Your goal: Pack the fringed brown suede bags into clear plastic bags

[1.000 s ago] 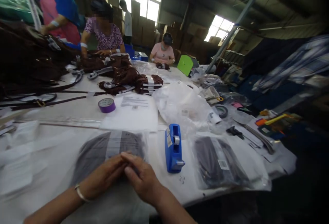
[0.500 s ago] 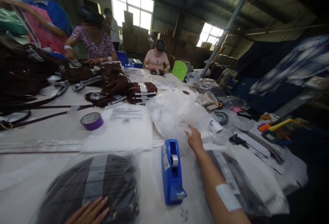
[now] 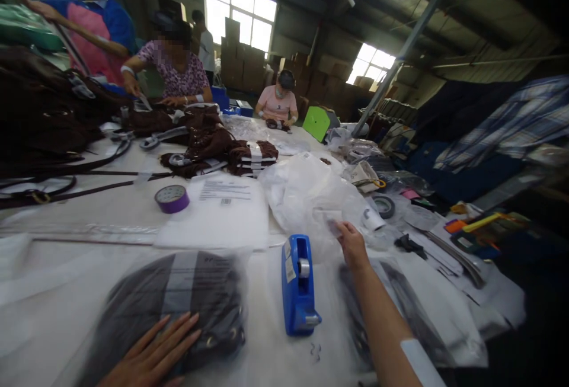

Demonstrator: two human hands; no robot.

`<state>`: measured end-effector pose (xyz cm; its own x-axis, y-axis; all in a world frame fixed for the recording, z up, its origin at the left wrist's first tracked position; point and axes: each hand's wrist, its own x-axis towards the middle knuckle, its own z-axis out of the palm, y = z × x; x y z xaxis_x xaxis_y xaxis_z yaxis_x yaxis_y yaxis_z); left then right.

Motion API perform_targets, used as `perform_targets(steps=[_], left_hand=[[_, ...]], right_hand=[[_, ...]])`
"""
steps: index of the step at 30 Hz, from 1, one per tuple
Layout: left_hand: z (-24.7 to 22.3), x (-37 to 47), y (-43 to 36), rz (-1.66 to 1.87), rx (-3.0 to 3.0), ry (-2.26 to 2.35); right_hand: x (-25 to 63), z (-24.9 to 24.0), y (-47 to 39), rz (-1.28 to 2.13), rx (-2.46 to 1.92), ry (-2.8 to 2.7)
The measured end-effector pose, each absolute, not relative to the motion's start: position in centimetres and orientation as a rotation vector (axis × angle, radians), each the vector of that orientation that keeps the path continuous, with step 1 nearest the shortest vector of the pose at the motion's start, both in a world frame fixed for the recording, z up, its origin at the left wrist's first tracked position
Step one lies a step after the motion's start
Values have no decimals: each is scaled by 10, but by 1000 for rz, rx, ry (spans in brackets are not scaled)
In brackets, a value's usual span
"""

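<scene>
My left hand [image 3: 155,351] lies flat, fingers stretched out, on a dark brown bag in clear plastic [image 3: 137,298] at the lower left. A pale band runs across that bag, and metal rings show at its right side. At arm's length my right hand [image 3: 354,246] pinches the edge of a small pale, flat packet [image 3: 332,224]; its exact kind I cannot make out. Beneath the packet is a heap of clear plastic [image 3: 306,191]. Between my hands stands a blue tape dispenser [image 3: 293,298]. A second dark bagged item [image 3: 400,292] lies partly under my right forearm.
A purple tape roll [image 3: 172,199] sits beside a stack of printed plastic bags [image 3: 222,215]. Brown bags [image 3: 204,138] and straps pile up at the left. Grey tape [image 3: 383,206] and loose tools lie right. Several people work across the table.
My right hand has closed on the small pale packet, its fingers now pinched where one pointed out before. My left hand has slid slightly up and right on the bag.
</scene>
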<state>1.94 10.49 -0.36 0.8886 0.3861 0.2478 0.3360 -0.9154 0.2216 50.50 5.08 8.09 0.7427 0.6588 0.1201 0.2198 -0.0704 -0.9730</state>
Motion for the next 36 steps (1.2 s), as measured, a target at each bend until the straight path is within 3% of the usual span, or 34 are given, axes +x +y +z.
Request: perform_targets(steps=[7,10,13,18,23,26,30,36], left_hand=[[51,39,61,335,1606,656],[65,49,45,405,1128,439],[68,51,37,482,905,506],[66,32,41,475,1000,659],[60,14,36,674,1030,818],[49,11,25,777,1135,880],[37,6,10,649,1363,844],[33,-30,13,489,2248,686]], right_hand=[[313,95,-2,1062,-1339,-783],[238,85,-23,1072,-1365,-864],[197,73,-34,1051,-1408,-882],[192,68,-37,1148,-1519,-887],[190,58,-40,1291,-1319,-841],[173,46,-44,1291,-1211,-669],[160,40,-49,1223,-1082,-313],[174,57,-58,918,-1552,-606]])
